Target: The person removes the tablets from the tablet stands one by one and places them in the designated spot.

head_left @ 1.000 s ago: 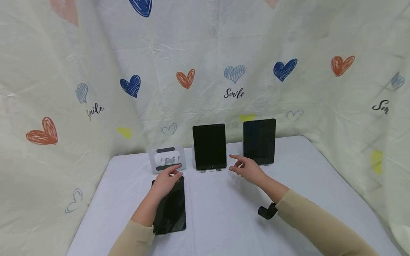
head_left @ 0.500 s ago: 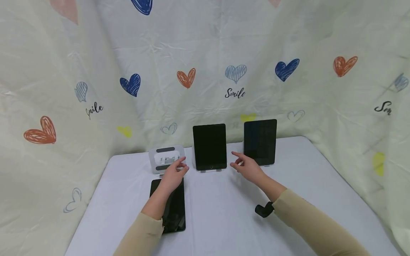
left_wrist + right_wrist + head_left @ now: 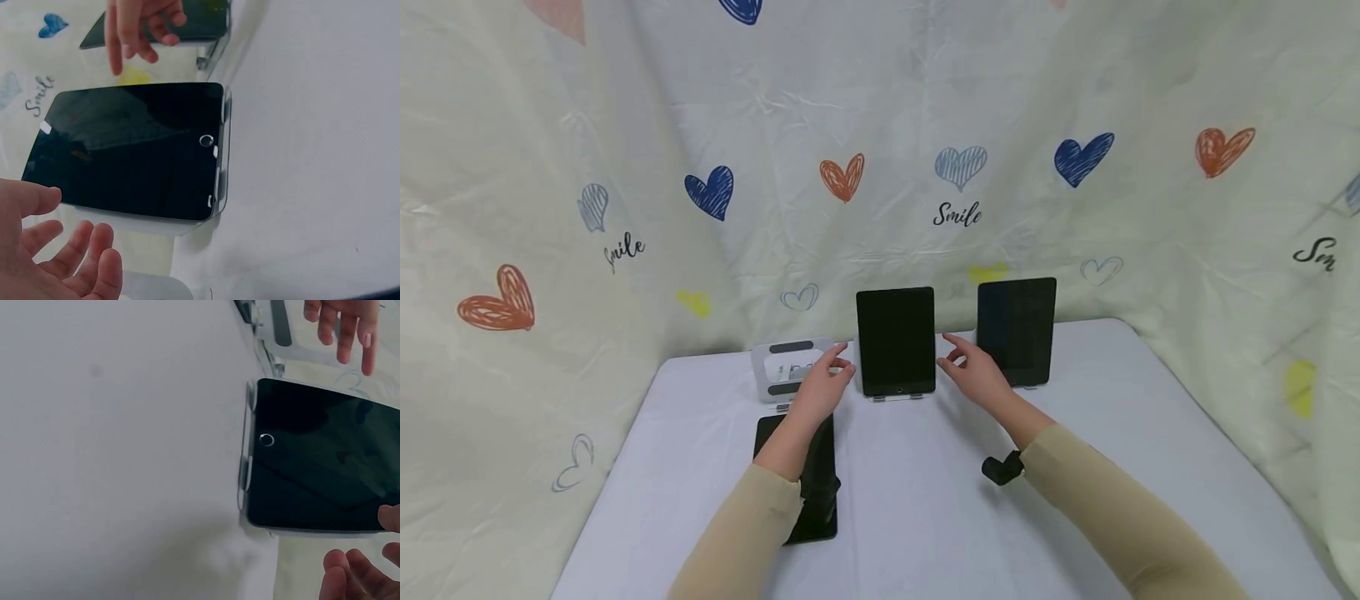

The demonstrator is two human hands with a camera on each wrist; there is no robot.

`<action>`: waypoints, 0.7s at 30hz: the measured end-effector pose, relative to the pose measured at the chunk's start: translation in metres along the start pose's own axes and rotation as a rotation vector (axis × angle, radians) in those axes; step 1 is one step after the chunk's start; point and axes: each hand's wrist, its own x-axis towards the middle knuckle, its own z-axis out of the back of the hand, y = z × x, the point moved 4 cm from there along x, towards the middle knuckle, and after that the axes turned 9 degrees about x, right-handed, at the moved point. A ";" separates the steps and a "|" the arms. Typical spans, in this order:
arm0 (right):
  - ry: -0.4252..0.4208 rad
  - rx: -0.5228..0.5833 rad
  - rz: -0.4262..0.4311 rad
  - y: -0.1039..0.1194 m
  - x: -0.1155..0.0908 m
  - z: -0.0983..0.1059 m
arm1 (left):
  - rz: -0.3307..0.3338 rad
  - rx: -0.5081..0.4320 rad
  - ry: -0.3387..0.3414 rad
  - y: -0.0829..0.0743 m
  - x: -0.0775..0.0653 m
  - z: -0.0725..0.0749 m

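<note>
A black tablet (image 3: 897,342) stands propped on a light stand at the back middle, its round button at the bottom. My left hand (image 3: 824,385) is at its left side, fingers loosely spread, holding nothing. In the left wrist view the thumb (image 3: 47,199) overlaps the tablet's long edge. My right hand (image 3: 976,373) is at the opposite side, fingers relaxed, with the thumb (image 3: 390,517) over the tablet's near edge in the right wrist view. The other fingers of both hands are off to the side of the screen, around the tablet's edges.
A second tablet (image 3: 1017,329) stands at the back right. At the back left is a light stand (image 3: 762,372) with dark pads. Another tablet (image 3: 826,446) lies flat beneath my left forearm. White cloth covers the table (image 3: 910,500); a heart-printed curtain (image 3: 895,100) hangs behind.
My left hand has moved right and forward from the light stand to the middle tablet's left side. My right hand has moved slightly forward along its right side. The tablets stay in place.
</note>
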 end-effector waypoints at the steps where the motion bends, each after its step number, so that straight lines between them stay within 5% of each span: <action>1: -0.007 0.004 0.000 0.002 0.002 0.000 | -0.010 -0.009 -0.009 -0.002 0.002 -0.001; 9: -0.061 0.037 0.009 0.013 0.015 0.001 | -0.018 -0.134 -0.001 -0.013 0.016 -0.012; 21: -0.071 0.095 0.015 0.013 0.026 -0.004 | -0.011 -0.110 -0.024 -0.024 0.027 -0.009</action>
